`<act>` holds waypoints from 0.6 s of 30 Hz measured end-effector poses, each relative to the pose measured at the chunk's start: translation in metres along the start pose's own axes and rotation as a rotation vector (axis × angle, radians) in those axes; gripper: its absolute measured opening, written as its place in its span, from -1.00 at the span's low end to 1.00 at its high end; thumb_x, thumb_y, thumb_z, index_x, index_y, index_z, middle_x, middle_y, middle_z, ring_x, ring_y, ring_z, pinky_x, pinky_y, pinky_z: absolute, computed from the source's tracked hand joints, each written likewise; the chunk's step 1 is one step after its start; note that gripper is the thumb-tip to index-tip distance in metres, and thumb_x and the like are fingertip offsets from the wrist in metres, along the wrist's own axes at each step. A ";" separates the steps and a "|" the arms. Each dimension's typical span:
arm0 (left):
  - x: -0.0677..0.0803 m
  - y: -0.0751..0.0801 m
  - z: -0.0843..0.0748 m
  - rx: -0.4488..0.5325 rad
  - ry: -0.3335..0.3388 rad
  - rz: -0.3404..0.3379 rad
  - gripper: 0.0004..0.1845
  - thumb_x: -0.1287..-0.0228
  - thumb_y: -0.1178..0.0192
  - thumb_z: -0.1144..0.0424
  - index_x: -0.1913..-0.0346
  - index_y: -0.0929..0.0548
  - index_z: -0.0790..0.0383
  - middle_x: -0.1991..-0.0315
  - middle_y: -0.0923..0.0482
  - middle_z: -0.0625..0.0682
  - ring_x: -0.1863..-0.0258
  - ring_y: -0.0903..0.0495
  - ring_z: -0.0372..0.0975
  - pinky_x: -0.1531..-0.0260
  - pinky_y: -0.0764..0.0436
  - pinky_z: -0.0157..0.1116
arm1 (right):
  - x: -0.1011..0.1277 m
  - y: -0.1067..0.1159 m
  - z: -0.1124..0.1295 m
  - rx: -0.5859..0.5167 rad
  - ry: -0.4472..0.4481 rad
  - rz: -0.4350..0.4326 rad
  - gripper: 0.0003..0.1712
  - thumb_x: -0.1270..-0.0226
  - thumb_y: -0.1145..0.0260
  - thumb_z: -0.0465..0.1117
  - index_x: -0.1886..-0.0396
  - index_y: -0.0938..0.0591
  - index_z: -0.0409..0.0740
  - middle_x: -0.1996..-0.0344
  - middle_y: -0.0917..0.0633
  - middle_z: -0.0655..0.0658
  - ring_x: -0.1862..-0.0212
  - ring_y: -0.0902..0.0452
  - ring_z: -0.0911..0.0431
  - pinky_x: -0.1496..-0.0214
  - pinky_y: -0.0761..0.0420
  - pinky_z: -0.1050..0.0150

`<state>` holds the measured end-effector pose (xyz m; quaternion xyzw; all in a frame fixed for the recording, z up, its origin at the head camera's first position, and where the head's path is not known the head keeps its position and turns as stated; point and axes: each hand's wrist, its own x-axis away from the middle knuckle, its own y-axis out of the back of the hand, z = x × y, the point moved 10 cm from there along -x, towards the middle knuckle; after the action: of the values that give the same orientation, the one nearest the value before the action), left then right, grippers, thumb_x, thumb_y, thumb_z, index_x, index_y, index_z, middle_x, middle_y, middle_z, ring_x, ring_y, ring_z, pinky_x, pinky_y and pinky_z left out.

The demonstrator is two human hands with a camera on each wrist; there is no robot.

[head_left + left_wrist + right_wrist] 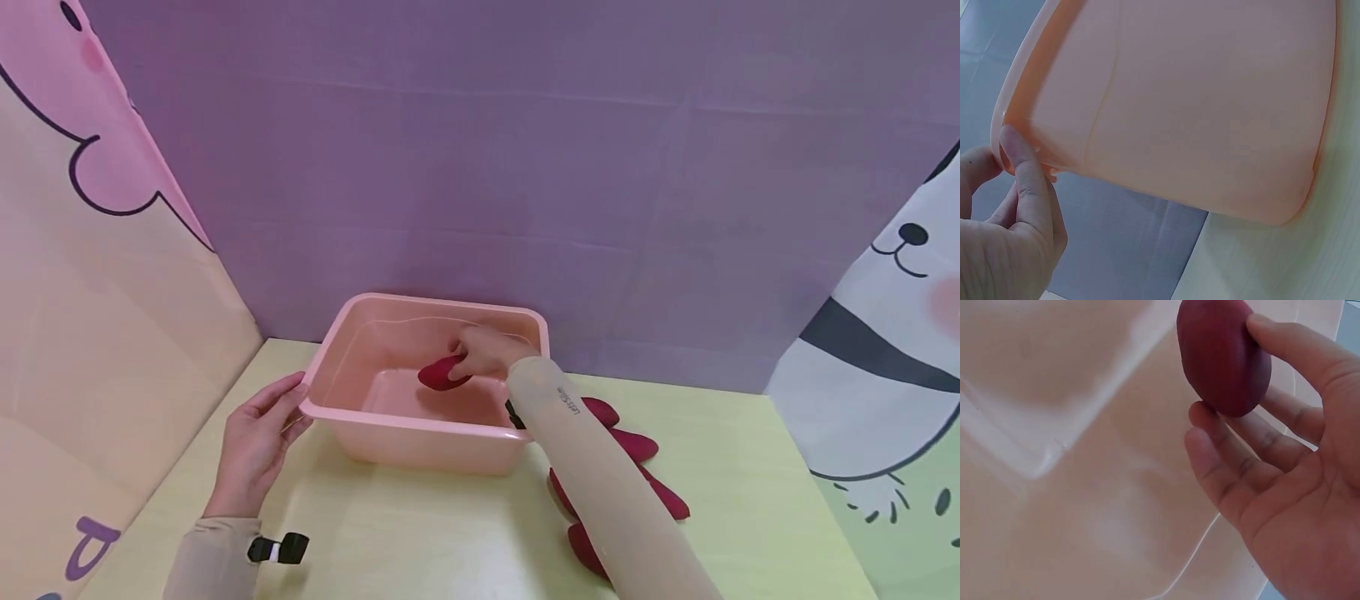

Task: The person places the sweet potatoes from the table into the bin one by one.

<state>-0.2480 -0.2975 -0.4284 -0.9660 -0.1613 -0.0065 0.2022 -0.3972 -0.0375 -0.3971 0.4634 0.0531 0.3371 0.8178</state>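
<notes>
A pink plastic basin (420, 423) with water in it stands on the yellow-green table (750, 500). My right hand (483, 352) reaches into it and holds a dark red sweet potato (442, 372) (1222, 356) between thumb and fingers (1222, 456), over the basin's floor (1085, 506). My left hand (258, 433) touches the basin's near left corner; its fingertips (1019, 153) lie against the rim (1016, 106). Several more dark red sweet potatoes (633, 446) lie on the table right of the basin, partly hidden by my right sleeve (600, 492).
A purple backdrop (525, 167) stands right behind the basin. Cartoon-printed panels close in the left side (90, 292) and the right side (885, 350). A black-and-white strap (279, 548) sits on my left wrist.
</notes>
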 end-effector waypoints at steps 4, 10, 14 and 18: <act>0.000 0.000 0.002 0.022 0.011 -0.001 -0.77 -0.24 -0.42 0.31 0.03 -0.79 0.14 0.18 -0.70 -0.03 0.32 -0.70 -0.26 0.27 -0.71 -0.38 | 0.004 0.001 -0.004 -0.033 -0.048 -0.017 -0.63 -0.27 -0.48 -0.17 -0.04 -0.61 0.01 0.26 -0.63 0.00 0.15 -0.56 0.09 0.13 -0.69 0.28; 0.001 0.003 0.002 0.016 0.001 -0.017 -0.77 -0.24 -0.41 0.30 0.04 -0.79 0.14 0.18 -0.71 -0.03 0.32 -0.70 -0.26 0.27 -0.71 -0.39 | 0.004 0.006 0.001 -0.028 -0.024 -0.062 -0.80 -0.35 -0.34 -0.25 0.07 -0.59 -0.02 0.41 -0.51 -0.04 0.29 -0.46 0.10 0.27 -0.56 0.32; 0.001 0.003 0.002 0.030 -0.001 -0.014 -0.79 -0.25 -0.40 0.33 0.05 -0.80 0.15 0.20 -0.71 -0.03 0.35 -0.70 -0.27 0.29 -0.71 -0.39 | 0.003 0.012 0.012 0.018 0.039 -0.089 -0.67 -0.39 -0.36 -0.18 -0.10 -0.56 0.00 0.15 -0.60 0.01 0.12 -0.50 0.16 0.04 -0.59 0.32; 0.001 0.003 0.004 0.022 0.011 -0.030 -0.75 -0.24 -0.42 0.30 0.02 -0.79 0.15 0.18 -0.70 -0.03 0.37 -0.69 -0.26 0.28 -0.71 -0.40 | 0.005 0.020 0.025 0.026 0.113 -0.102 -0.55 -0.38 -0.40 -0.12 -0.20 -0.53 -0.05 -0.10 -0.58 0.01 -0.05 -0.48 0.16 -0.16 -0.55 0.27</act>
<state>-0.2465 -0.2980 -0.4326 -0.9611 -0.1745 -0.0130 0.2135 -0.3929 -0.0458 -0.3658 0.4510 0.1270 0.3199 0.8235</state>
